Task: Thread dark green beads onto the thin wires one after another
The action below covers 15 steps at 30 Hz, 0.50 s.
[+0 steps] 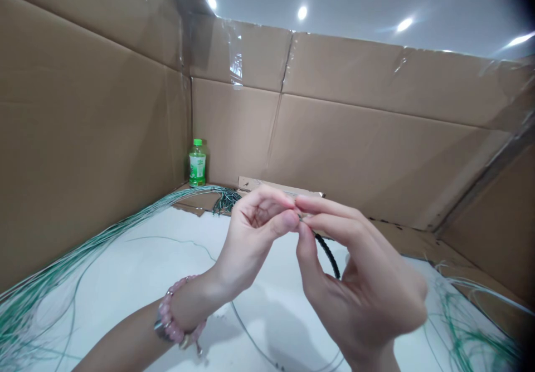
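My left hand (254,233) and my right hand (359,260) meet fingertip to fingertip above the white work surface (175,272). Thumb and index finger are pinched together on each hand. Between the tips sits a tiny pale piece (301,216), mostly covered and too small to name. Behind my right fingers, a black ribbed strip (328,252) curves downward; whether it is held cannot be told. Below my hands a thin pale wire (248,333) loops across the surface, partly hidden by my left wrist, which wears a pink bead bracelet (169,311).
A long bundle of green and white wires (104,235) runs along the left side, with dark ends at the back. More loose wires (460,316) lie at right. A green bottle (198,163) stands in the back left corner. Cardboard walls (368,155) surround the surface.
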Each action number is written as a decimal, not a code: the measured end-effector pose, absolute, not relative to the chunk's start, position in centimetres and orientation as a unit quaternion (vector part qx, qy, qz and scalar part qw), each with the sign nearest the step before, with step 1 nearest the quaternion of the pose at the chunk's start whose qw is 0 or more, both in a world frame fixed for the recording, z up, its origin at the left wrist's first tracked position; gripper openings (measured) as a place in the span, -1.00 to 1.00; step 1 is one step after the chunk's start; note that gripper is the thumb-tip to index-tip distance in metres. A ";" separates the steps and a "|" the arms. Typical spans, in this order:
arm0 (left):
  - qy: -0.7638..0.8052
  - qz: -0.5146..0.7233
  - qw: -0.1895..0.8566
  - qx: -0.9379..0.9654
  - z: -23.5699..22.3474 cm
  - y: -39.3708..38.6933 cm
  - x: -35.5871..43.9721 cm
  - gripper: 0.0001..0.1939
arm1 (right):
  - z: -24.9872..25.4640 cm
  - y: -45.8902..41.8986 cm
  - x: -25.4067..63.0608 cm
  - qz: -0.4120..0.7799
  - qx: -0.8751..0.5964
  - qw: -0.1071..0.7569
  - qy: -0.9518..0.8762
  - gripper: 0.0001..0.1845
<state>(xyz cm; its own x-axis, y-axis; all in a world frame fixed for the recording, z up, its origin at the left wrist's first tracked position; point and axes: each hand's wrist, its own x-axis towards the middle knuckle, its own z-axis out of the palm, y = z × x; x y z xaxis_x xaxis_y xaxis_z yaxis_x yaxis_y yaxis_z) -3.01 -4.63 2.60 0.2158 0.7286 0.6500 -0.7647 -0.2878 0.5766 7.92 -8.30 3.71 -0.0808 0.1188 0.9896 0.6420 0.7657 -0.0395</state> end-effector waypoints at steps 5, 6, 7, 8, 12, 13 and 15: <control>-0.012 0.631 0.537 0.559 2.1 -4.0 -3.3 -0.87 | 3.6 -8.2 8.4 -0.032 -0.269 0.657 -0.704 -0.76; -0.008 0.631 0.524 0.572 2.0 -3.9 -3.3 -0.86 | 3.6 -8.2 8.5 -0.013 -0.273 0.658 -0.701 -0.77; -0.005 0.631 0.512 0.583 2.0 -3.9 -3.4 -0.84 | 3.6 -8.2 8.6 0.000 -0.276 0.660 -0.699 -0.78; -0.001 0.633 0.502 0.589 2.0 -3.9 -3.4 -0.84 | 3.6 -8.2 8.6 0.013 -0.277 0.661 -0.697 -0.79; 0.011 0.649 0.472 0.597 2.3 -4.1 -3.5 -0.83 | 3.8 -8.2 8.7 0.068 -0.271 0.663 -0.695 -0.83; 0.015 0.652 0.466 0.598 2.4 -4.1 -3.5 -0.84 | 3.8 -8.2 8.7 0.078 -0.269 0.662 -0.696 -0.84; 0.017 0.655 0.458 0.601 2.4 -4.2 -3.6 -0.84 | 3.9 -8.3 8.8 0.092 -0.268 0.657 -0.698 -0.84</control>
